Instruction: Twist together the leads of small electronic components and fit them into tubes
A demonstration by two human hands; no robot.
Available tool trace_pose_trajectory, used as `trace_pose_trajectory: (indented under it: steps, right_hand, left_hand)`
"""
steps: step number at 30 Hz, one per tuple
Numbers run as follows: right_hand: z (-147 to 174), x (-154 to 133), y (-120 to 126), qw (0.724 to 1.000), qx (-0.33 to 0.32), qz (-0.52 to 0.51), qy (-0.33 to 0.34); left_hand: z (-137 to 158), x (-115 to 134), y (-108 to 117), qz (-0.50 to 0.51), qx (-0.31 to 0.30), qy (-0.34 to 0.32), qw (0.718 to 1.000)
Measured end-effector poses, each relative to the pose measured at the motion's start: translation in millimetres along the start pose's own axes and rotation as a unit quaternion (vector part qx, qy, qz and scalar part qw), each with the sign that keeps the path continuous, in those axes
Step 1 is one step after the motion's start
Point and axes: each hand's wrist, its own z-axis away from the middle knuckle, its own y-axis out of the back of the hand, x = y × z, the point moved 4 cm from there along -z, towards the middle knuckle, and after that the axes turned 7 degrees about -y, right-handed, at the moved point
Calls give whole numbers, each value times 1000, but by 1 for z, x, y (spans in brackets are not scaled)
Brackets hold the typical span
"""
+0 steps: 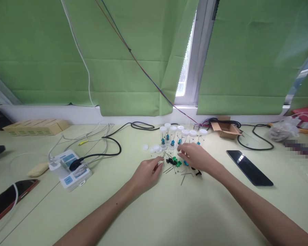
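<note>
My left hand (147,172) rests low over the table, thumb and forefinger bent together at a thin metal rod by the heap of small parts. That heap holds black plastic pieces (170,161), green plastic pieces (178,163) and thin metal rods (168,169). My right hand (193,155) is curled in front of the clear vials, its fingertips close to one vial's base; what they pinch, if anything, is too small to make out. White-capped vials (163,138) stand upright with blue-green pieces inside. Near my right hand lie a blue piece (185,163), bent metal rods (187,174) and a black piece (199,173).
Loose white caps (145,147) lie left of the vials. An open cardboard box (226,131) and black cables stand behind, with a dark phone (249,168) to the right. At left are a power strip (73,171) with plugs, a yellow block row (36,127) and another dark device (10,196).
</note>
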Motion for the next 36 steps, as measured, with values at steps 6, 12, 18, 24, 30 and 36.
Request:
trace_pose_trajectory:
  steps: [6, 12, 18, 24, 30, 36]
  right_hand:
    - [24, -3, -37, 996, 77, -27, 25]
    - [26, -8, -43, 996, 80, -49, 2]
    - [24, -6, -53, 994, 78, -78, 11]
    - [24, -5, -57, 992, 83, -98, 16]
    - [25, -5, -58, 991, 80, -107, 21]
    - [25, -4, -59, 991, 74, -107, 27]
  left_hand:
    - [1, 3, -2, 7, -2, -3, 1000]
    - [2, 4, -6, 14, -9, -9, 1000]
    - [3, 6, -8, 27, -13, -16, 999]
    - [3, 7, -11, 32, -18, -13, 999]
    - [4, 8, -14, 45, -19, -15, 999]
    - [4, 6, -16, 47, -22, -15, 999]
